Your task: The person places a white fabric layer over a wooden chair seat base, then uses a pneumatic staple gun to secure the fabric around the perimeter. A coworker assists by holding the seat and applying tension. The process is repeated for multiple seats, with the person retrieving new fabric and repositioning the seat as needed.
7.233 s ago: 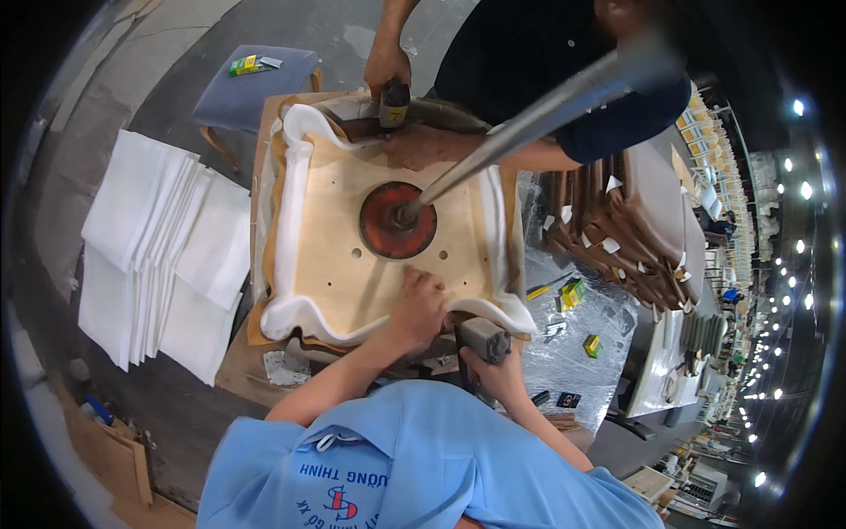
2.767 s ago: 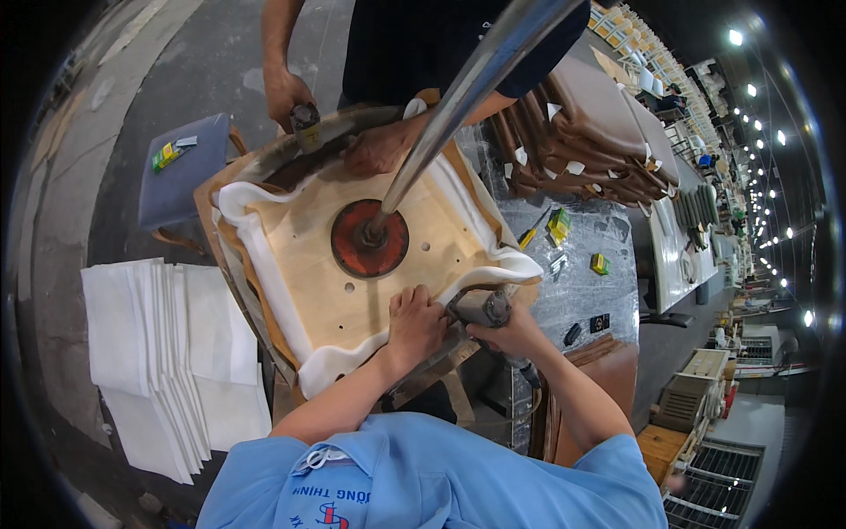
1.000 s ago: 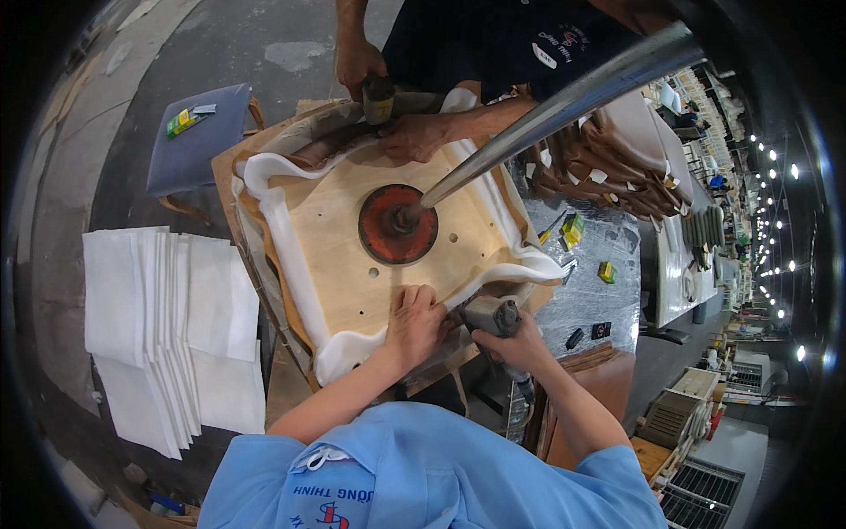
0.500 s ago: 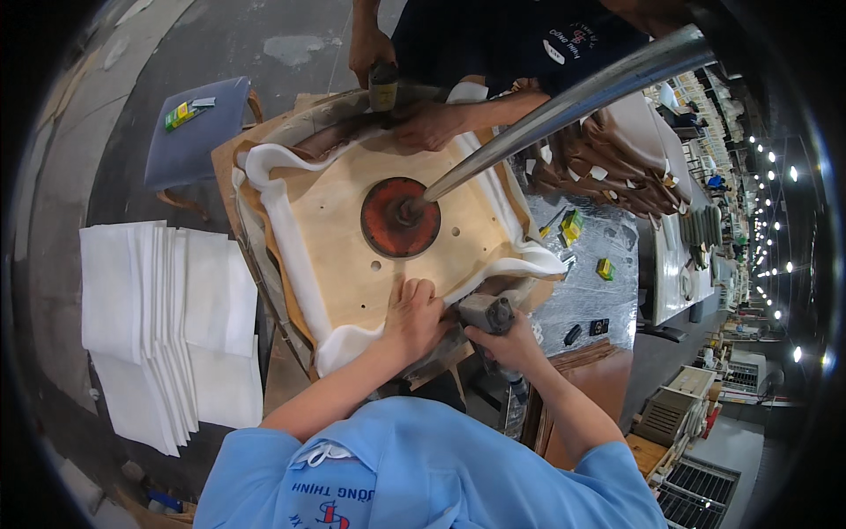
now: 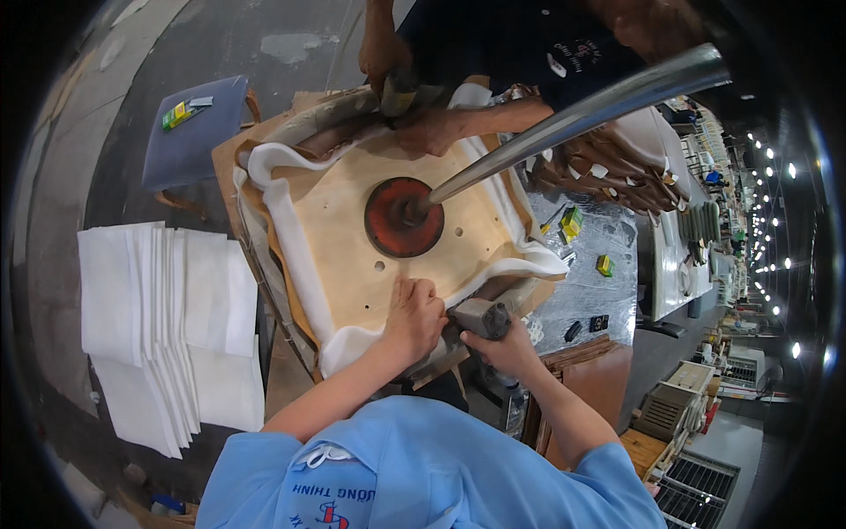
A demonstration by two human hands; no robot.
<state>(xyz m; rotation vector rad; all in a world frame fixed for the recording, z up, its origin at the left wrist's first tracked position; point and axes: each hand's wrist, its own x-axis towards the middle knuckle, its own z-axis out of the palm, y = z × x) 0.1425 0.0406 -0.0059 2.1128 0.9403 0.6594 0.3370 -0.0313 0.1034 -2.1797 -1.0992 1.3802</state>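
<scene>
A pale wooden seat panel (image 5: 344, 229) lies with white padding (image 5: 295, 251) bulging out around its edges and brown cover material beneath. Across its middle presses a round reddish disc (image 5: 404, 218) on a slanting metal rod (image 5: 573, 119). My left hand (image 5: 414, 322) is closed at the panel's near edge, fingers bent over the folded cover; what lies under the fingertips is partly hidden. Just right of it, my right hand (image 5: 507, 346) grips a grey staple gun (image 5: 482, 318), its nose at the same edge.
Opposite, a co-worker in dark clothes holds another staple gun (image 5: 399, 93) and presses a hand (image 5: 429, 132) on the far edge. White padding sheets (image 5: 167, 326) are stacked left, near a blue stool seat (image 5: 196, 128). Brown covers (image 5: 608, 163) and small boxes (image 5: 604, 265) lie right.
My staple gun has shifted slightly left and down along the near edge. The co-worker's staple gun has moved a little right and down; my left hand stays nearly in place.
</scene>
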